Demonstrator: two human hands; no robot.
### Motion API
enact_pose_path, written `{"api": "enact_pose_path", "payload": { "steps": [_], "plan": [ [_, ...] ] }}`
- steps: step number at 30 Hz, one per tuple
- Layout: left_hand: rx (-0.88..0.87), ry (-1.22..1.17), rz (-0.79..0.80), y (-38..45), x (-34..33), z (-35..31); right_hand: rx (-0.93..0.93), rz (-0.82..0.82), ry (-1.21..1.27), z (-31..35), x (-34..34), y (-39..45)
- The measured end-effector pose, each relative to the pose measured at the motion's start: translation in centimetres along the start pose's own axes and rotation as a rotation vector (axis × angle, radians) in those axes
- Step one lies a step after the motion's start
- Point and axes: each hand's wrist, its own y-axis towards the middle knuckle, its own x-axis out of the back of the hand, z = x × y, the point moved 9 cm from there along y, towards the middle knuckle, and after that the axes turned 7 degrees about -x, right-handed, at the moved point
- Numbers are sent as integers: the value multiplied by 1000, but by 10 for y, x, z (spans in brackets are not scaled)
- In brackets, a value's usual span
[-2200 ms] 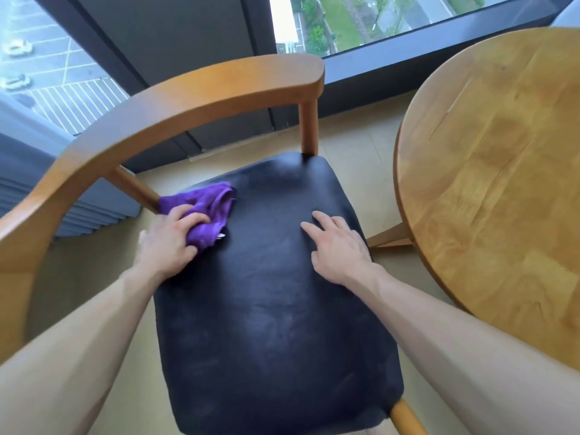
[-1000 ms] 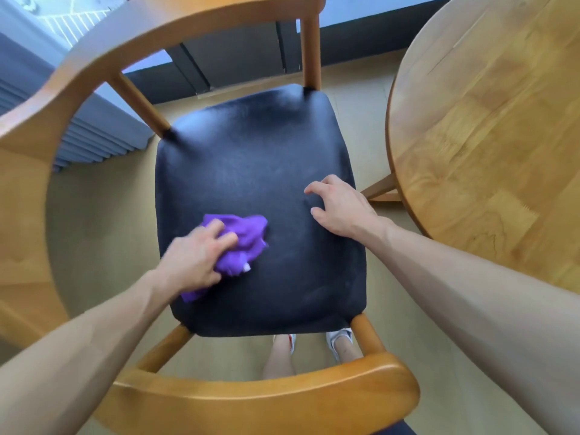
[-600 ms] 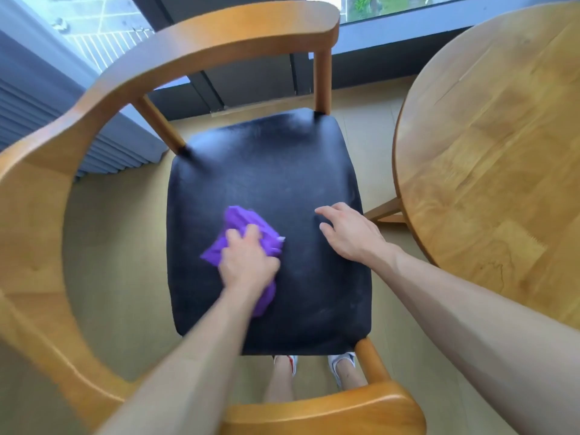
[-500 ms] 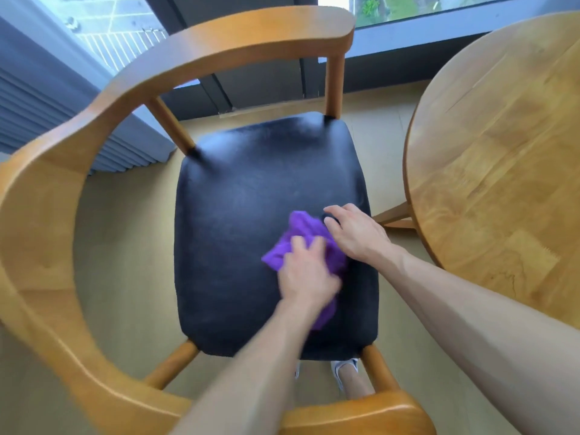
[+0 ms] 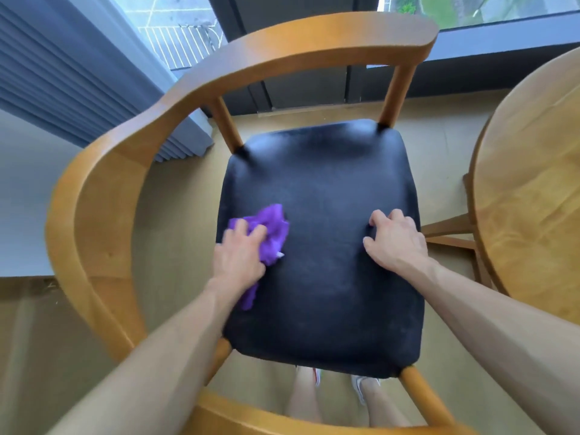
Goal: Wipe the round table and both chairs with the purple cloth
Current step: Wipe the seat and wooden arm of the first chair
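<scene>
A wooden armchair [image 5: 103, 189] with a black padded seat [image 5: 323, 277] fills the head view. My left hand [image 5: 240, 255] presses the bunched purple cloth [image 5: 271, 230] onto the seat's left edge, fingers curled over it. My right hand [image 5: 394, 241] rests on the right side of the seat with its fingers bent, holding nothing. The round wooden table [image 5: 530, 196] stands at the right, its top bare in the part I see.
A window with a dark frame [image 5: 314, 86] runs behind the chair, and grey pleated curtains [image 5: 62, 76] hang at the left. A table leg brace [image 5: 448, 230] sits close to the seat's right side. My feet [image 5: 339, 384] show under the seat's front edge.
My left hand has swept the cloth from the right middle of the seat, beside my right hand, over to the left edge. My right hand has stayed on the right side.
</scene>
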Motion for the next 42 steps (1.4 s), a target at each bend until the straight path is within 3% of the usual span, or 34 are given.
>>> {"api": "enact_pose_path", "payload": {
  "steps": [4,7,10,12,16,19,23,28,38,42],
  "plan": [
    [439,-258,42,6,1,89,-37,-46,-21,5,-1,0],
    [568,-435,24,12,-4,78,-63,-63,-35,6,-3,1],
    [487,-343,-63,7,4,27,-100,-70,-34,9,-5,4],
    [323,-314,-87,1,9,-14,-127,-75,-35,11,-6,6],
    [-108,-297,55,-25,-8,-106,-167,-71,-49,14,-7,7],
    [-256,-273,92,-36,-21,-128,-170,-89,-45,13,-6,8],
    [-286,-465,121,-26,-21,-105,-186,-81,-18,10,-2,9],
    [-219,-875,165,-18,-13,-82,-238,-71,46,10,-1,-2],
    [-50,-1361,-43,27,60,-54,-269,0,147,15,-9,-28],
    [-47,-1598,-67,56,87,-73,-254,-36,170,14,-7,-27]
  ]
}}
